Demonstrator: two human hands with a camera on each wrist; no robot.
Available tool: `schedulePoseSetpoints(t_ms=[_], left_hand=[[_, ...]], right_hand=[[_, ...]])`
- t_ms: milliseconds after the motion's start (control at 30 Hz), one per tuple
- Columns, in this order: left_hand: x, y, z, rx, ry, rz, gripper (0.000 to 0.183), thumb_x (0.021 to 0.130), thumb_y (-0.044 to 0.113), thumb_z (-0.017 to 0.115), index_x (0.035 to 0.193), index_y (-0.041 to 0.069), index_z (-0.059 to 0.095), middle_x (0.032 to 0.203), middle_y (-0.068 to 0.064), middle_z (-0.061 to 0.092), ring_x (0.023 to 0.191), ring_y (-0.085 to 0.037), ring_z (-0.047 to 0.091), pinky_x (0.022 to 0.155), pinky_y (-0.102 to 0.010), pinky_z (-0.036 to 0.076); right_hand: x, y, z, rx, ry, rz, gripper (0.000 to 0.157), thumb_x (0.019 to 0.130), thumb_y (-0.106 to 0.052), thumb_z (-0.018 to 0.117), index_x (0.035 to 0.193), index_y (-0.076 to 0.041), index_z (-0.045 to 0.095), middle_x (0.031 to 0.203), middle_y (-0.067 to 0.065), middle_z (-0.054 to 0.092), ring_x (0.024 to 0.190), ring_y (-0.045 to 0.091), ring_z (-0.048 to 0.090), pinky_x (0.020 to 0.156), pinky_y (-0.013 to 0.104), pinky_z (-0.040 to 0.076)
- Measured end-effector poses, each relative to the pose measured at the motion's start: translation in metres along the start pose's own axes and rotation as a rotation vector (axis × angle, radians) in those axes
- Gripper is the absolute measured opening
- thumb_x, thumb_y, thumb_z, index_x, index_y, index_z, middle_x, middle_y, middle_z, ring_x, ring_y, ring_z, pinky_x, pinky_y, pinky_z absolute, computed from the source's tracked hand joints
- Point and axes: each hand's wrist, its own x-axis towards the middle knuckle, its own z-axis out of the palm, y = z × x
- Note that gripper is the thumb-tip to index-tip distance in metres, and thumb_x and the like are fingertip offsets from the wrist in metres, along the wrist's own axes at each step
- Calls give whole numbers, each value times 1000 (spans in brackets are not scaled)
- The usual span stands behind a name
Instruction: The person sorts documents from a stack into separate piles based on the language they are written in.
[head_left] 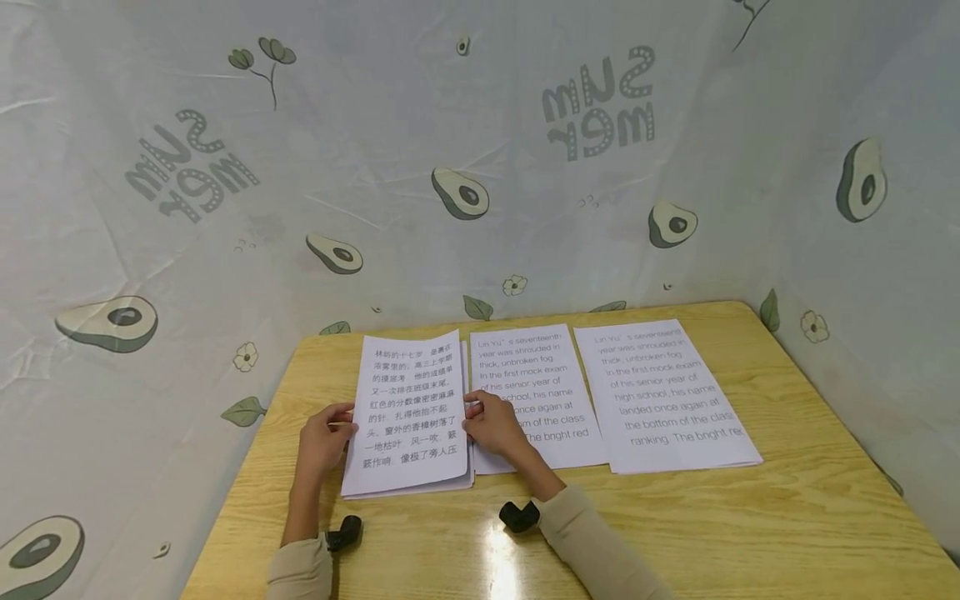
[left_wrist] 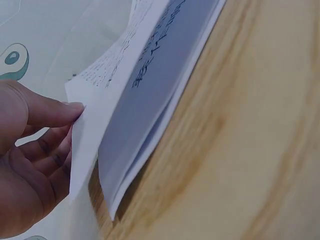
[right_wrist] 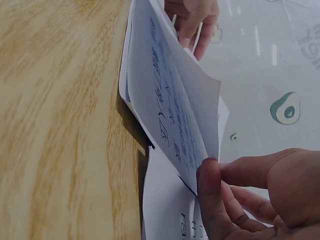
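A white sheet (head_left: 408, 400) printed with large Chinese characters lies over other sheets at the left of the table. My left hand (head_left: 322, 437) pinches its left edge; in the left wrist view the thumb (left_wrist: 57, 111) presses on top and the other fingers are behind. At the right edge, my right hand (head_left: 495, 425) pinches the same sheet between thumb and forefinger. Both wrist views show the sheet lifted above the lower sheet (left_wrist: 142, 115), which also bears Chinese print. Beneath my right hand lies the middle pile of English-printed paper (head_left: 532, 367), partly covered by that hand.
A second English-printed pile (head_left: 667, 400) lies to the right of the middle one. The wooden table (head_left: 420, 550) has its back edge near a pale curtain (head_left: 390, 133) with avocado patterns. Black wrist devices (head_left: 519, 517) sit at both sleeves.
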Motion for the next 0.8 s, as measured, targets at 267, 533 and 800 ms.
schedulePoseSetpoints(t_ms=[267,533,800], left_hand=[[2,-3,-1,-18,-12,-1,41,101,3,67,142,-1,66,125,-26,69,102,-33,72,71,-27,59],[2,-3,-2,-8,-7,-5,39,100,0,68,139,-3,67,121,-27,71,100,-33,72,69,-26,59],[1,-3,-6,-20,-22,-2,42,101,5,70,142,-3,65,126,-27,71,105,-35,74,70,-26,60]], right_hand=[[-1,-1,3,-37,16,10,43,92,-2,75,135,4,68,97,9,74,68,9,70,68,24,57],[-3,-4,5,-36,-1,15,44,93,-3,74,136,3,67,100,9,74,67,10,70,67,26,57],[-8,-7,-5,-102,27,-64,34,93,-9,75,124,5,73,96,9,78,76,13,73,72,28,57]])
